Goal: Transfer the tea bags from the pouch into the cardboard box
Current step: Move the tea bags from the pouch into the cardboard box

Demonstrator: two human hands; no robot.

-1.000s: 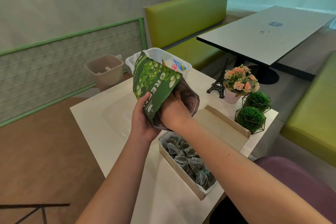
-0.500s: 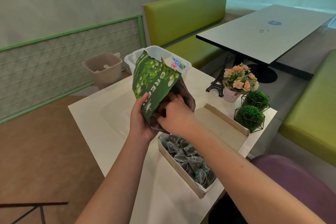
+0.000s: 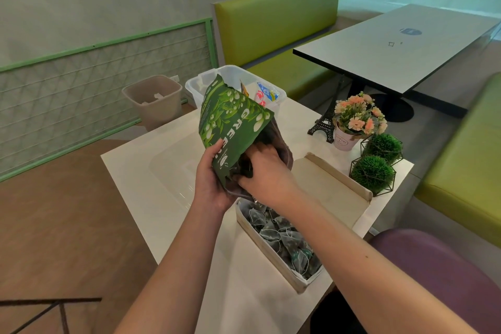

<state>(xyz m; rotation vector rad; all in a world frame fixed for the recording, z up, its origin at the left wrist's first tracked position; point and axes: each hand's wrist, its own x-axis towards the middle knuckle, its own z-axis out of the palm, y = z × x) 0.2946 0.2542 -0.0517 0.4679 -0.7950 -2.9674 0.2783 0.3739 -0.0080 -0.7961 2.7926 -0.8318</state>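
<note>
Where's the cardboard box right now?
On the white table, right of centre, the cardboard box sits directly below the pouch, holding tea bags.

The pouch [image 3: 230, 127] is held tilted above the table [image 3: 151, 171], over the far end of the cardboard box [image 3: 271, 247], which lies along the table's near right edge with tea bags [image 3: 282, 236] in it. The left hand [image 3: 210, 184] grips the pouch from the left; the right hand [image 3: 267, 173] reaches into its mouth. The box's lid [image 3: 330, 184] lies open to the right. Behind it, at the right edge, stand two ball plants [image 3: 372, 173], a flower pot [image 3: 349, 127] and a tower model [image 3: 325, 122]. A plastic bin [image 3: 214, 81] sits at the far edge.
</note>
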